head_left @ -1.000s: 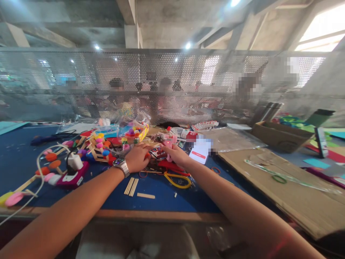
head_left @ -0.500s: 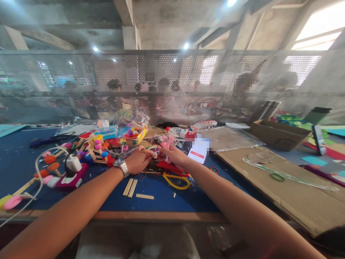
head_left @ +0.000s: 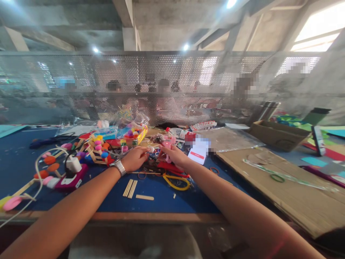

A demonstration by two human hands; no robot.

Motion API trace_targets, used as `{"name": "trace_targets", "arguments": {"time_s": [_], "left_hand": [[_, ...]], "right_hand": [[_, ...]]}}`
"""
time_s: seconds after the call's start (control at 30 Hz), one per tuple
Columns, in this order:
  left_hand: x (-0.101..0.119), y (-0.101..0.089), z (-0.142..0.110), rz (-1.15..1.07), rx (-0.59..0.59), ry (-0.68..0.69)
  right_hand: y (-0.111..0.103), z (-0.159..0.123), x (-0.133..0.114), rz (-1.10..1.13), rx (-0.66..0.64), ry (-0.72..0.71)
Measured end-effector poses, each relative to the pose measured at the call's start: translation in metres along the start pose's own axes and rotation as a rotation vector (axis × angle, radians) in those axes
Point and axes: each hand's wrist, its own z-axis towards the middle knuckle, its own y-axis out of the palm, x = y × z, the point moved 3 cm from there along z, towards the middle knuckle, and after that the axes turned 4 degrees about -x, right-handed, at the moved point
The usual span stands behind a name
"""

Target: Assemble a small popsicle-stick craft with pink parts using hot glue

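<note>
Above the blue bench [head_left: 105,201], the right hand [head_left: 175,155] has its grip closed on a pink tool [head_left: 167,145]. The left hand [head_left: 136,158] is near it, fingers bent at a small white piece [head_left: 151,149]; whether it grips this, I cannot tell.

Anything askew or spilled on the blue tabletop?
One craft stick lies crosswise, apart from the aligned sticks, and a small pale scrap sits loose near the yellow loop. I see no spill.

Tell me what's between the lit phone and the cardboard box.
Clear plastic lies flat between the lit phone and the cardboard box in the head view.
</note>
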Motion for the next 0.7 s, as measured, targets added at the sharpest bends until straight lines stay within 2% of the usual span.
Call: {"name": "trace_targets", "arguments": {"time_s": [0.33,0.57,0.7], "left_hand": [[-0.008,-0.010,-0.002,-0.052,0.203,-0.235],[-0.009,-0.016,-0.003,-0.164,0.316,-0.222],[-0.010,-0.016,-0.003,-0.206,0.311,-0.226]], "right_hand": [[-0.005,0.006,0.001,0.062,0.148,-0.172],[-0.008,-0.001,-0.008,-0.033,0.192,-0.328],[-0.011,-0.009,-0.012,-0.258,0.217,-0.302]]}}
